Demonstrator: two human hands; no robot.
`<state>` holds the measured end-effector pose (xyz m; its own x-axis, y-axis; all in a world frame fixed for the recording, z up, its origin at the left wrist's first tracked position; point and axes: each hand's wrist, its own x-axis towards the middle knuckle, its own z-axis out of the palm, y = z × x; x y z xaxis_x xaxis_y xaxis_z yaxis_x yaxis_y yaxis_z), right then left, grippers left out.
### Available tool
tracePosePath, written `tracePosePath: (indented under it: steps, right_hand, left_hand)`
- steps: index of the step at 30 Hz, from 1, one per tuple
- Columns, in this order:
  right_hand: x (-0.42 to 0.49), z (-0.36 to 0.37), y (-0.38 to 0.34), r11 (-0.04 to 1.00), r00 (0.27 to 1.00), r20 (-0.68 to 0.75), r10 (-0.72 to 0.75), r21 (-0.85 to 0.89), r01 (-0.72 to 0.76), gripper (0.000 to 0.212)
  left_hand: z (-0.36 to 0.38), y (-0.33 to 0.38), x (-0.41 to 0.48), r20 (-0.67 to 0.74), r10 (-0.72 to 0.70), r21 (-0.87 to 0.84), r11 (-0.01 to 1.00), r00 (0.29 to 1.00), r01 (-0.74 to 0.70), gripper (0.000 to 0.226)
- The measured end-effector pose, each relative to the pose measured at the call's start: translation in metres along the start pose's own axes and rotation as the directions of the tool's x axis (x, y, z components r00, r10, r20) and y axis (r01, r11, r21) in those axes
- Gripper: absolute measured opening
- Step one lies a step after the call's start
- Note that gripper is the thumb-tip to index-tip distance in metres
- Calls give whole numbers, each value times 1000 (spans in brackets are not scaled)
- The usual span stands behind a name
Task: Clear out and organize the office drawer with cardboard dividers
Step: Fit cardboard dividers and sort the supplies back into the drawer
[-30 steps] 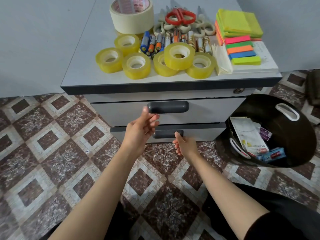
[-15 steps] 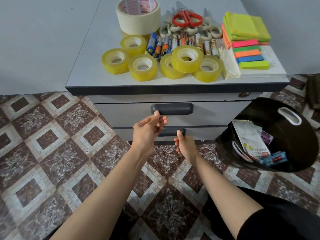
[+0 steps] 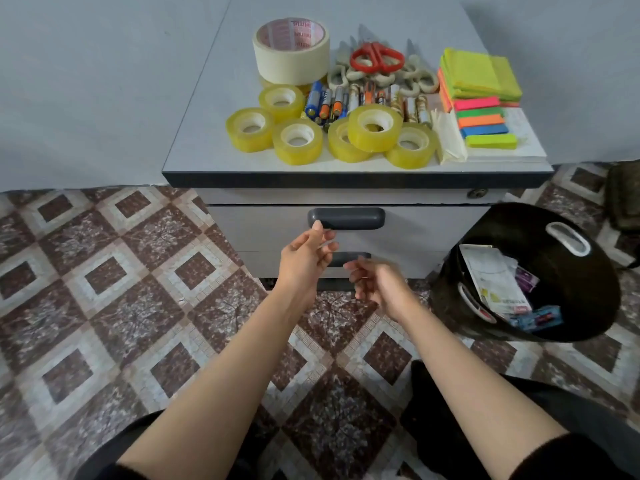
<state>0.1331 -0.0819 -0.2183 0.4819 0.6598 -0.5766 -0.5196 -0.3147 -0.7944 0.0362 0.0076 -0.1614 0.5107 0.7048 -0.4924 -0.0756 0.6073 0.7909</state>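
Observation:
A grey drawer cabinet (image 3: 433,230) stands in front of me with its drawers closed. The upper drawer has a dark handle (image 3: 346,218). My left hand (image 3: 304,254) hovers just below that handle, fingers loosely curled and holding nothing, its thumb tip at the handle's lower left edge. My right hand (image 3: 377,284) is lower and to the right, in front of the second drawer's handle (image 3: 349,258), blurred, with relaxed fingers and nothing in it.
On the cabinet top lie several yellow tape rolls (image 3: 298,140), a big masking tape roll (image 3: 291,50), batteries (image 3: 332,102), scissors (image 3: 377,60) and sticky notes (image 3: 481,98). A black bin (image 3: 588,271) with paper scraps stands on the patterned floor at the right.
The view has shifted so the cabinet sits further right and lower. My left hand stays near the upper handle; my right hand has turned and moved slightly right, blurred.

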Motion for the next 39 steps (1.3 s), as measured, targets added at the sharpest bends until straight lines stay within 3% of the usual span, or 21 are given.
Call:
tracePosePath:
  steps: [3, 8, 13, 19, 35, 39]
  right_hand:
    - [-20, 5, -26, 970, 996, 37, -83, 233, 72, 28]
    - [-31, 22, -54, 987, 981, -176, -85, 123, 107, 36]
    - [-33, 28, -60, 973, 961, -277, 0, 221, 63, 37]
    - [-45, 29, -47, 990, 942, -330, -63, 101, 102, 39]
    - [-161, 18, 35, 998, 956, -288, -55, -22, 50, 45]
    - [-181, 15, 40, 954, 939, -292, -180, -287, 93, 55]
  left_hand:
    - [9, 2, -8, -66, -1, -17, 1000, 998, 0, 22]
    - [20, 6, -13, -118, -55, 3, 998, 991, 55, 32]
    - [21, 8, -16, -150, -92, 55, 993, 984, 101, 32]
    - [14, 3, -32, -149, -47, 144, 987, 988, 69, 34]
    - [-37, -51, -152, -140, -93, 196, 973, 986, 120, 33]
    - [-49, -45, -173, -90, -145, 375, 912, 985, 169, 43]
